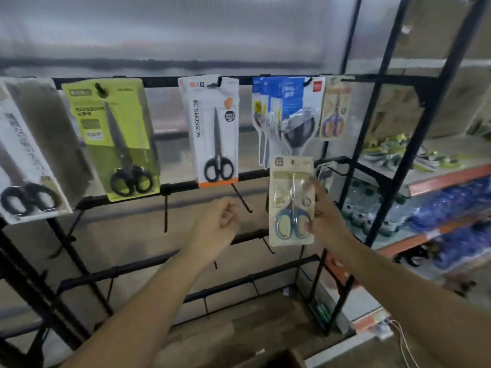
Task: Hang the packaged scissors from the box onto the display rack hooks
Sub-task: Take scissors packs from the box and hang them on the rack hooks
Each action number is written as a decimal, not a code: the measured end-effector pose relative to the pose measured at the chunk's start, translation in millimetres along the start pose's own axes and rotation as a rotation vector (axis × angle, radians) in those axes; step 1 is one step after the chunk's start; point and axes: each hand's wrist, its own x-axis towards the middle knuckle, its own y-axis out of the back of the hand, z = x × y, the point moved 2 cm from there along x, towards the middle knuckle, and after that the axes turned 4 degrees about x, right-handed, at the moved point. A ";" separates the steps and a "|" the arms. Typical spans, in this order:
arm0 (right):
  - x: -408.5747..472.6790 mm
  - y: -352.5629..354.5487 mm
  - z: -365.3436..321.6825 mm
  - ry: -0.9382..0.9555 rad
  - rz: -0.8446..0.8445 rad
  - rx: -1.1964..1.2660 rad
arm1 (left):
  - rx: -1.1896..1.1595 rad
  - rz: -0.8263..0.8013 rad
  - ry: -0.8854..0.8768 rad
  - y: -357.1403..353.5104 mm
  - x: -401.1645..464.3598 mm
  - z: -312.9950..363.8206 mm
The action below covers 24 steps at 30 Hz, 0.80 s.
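My right hand grips a cream pack of blue-handled scissors by its right edge, upright, in front of the rack's second bar. My left hand hovers beside it to the left, fingers loosely curled, holding nothing. Along the top bar of the black display rack hang a lime-green scissors pack, a white scissors pack, a bunch of blue-and-white packs and a beige pack. A bare hook juts out just above my left hand. A corner of the cardboard box shows at the bottom.
More bare hooks line the lower bars. A large scissors pack hangs at the far left. To the right stand store shelves with bottles and blue packets. A black upright post separates rack and shelves.
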 end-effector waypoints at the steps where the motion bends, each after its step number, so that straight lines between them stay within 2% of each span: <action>1: 8.8 17.2 -1.7 0.001 0.042 0.023 | 0.090 0.006 -0.071 -8.0 7.6 10.0; 5: 51.3 87.0 -17.7 0.042 0.154 0.005 | 0.346 0.102 -0.286 -38.1 39.5 51.3; 10: 105.9 160.4 -53.2 0.185 0.202 -0.041 | 0.525 0.183 -0.357 -72.9 76.7 104.5; 13: 129.3 192.4 -67.3 0.275 0.199 -0.041 | 0.585 0.206 -0.327 -92.3 92.9 127.4; 15: 145.0 206.6 -67.6 0.268 0.173 -0.081 | 0.572 0.240 -0.311 -106.0 100.3 135.9; 19: 158.8 219.9 -64.2 0.273 0.030 -0.396 | 0.565 0.215 -0.260 -129.5 113.2 148.4; 24: 175.8 218.0 -75.9 0.248 -0.004 -0.400 | 0.583 0.238 -0.238 -143.0 125.7 163.8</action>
